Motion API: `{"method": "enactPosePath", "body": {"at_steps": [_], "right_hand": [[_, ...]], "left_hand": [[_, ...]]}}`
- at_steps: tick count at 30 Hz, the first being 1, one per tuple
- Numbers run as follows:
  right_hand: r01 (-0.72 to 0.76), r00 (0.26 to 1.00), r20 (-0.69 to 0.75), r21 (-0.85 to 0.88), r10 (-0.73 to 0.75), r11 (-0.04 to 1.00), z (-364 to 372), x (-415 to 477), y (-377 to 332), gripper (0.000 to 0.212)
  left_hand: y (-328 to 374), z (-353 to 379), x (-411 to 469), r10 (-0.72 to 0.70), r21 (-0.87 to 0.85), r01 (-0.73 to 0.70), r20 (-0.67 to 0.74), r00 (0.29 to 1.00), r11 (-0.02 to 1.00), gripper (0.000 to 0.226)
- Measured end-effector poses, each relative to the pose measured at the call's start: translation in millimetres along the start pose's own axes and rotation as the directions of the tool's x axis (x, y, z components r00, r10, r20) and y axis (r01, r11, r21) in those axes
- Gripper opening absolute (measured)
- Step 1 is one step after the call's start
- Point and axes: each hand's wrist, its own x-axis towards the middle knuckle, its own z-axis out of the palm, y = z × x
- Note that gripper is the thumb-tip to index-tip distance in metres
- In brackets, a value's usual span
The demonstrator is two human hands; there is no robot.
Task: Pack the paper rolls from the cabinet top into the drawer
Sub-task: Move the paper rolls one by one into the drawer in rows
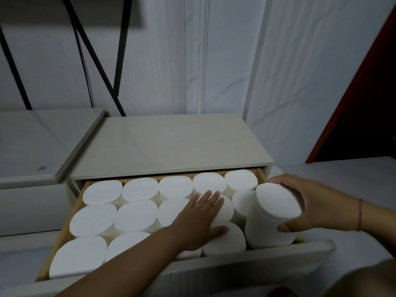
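You can read no text here; the small dark mark on the glass tabletop (42, 168) is too blurred.

Open drawer (64, 239), lower half of frame: upright paper rolls (137, 215) packed touching, no gaps between them. Lower right corner blocked by a tilted roll (272, 219) in the right hand (317, 202); left hand (199, 221) covers centre rolls. Cabinet top (171, 142), mid-frame, offers free passage.

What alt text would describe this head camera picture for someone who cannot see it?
A right hand lowers a tilted white paper roll into the right front corner of an open drawer packed with upright rolls, while the left hand presses flat on neighbouring rolls. No rolls show on the cabinet top.
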Motion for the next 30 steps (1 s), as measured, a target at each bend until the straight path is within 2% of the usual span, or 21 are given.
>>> {"method": "enactPosePath", "body": {"at_steps": [6,13,18,23,27,30], "right_hand": [[-0.015,1.000,0.022,0.053,0.013,0.999,16.1,1.4,12.4,0.081],[-0.065,0.995,0.080,0.154,0.053,0.986,25.9,6.3,19.5,0.080],[-0.129,0.975,0.207,0.265,0.074,0.955,34.0,2.1,26.3,0.067],[-0.151,0.966,0.242,0.232,0.093,0.961,46.6,1.0,31.7,0.051],[-0.156,0.971,0.213,0.220,0.109,0.963,47.8,1.4,29.9,0.044],[-0.157,0.975,0.178,0.137,0.132,0.978,55.9,2.7,28.2,0.041]], "left_hand": [[28.1,7.1,24.1,0.085,0.020,-0.085,0.001,0.996,0.996,0.073],[28.7,8.8,19.4,0.092,-0.024,-0.093,-0.039,0.995,0.995,0.063],[30.1,2.3,16.1,0.100,-0.048,-0.101,-0.022,0.995,0.994,0.073],[31.1,2.8,12.4,0.121,-0.077,-0.122,-0.019,0.993,0.990,0.083],[33.3,7.8,11.5,0.114,-0.062,-0.116,-0.030,0.993,0.991,0.083],[33.9,10.9,10.5,0.117,-0.053,-0.119,-0.038,0.992,0.991,0.084]]}}
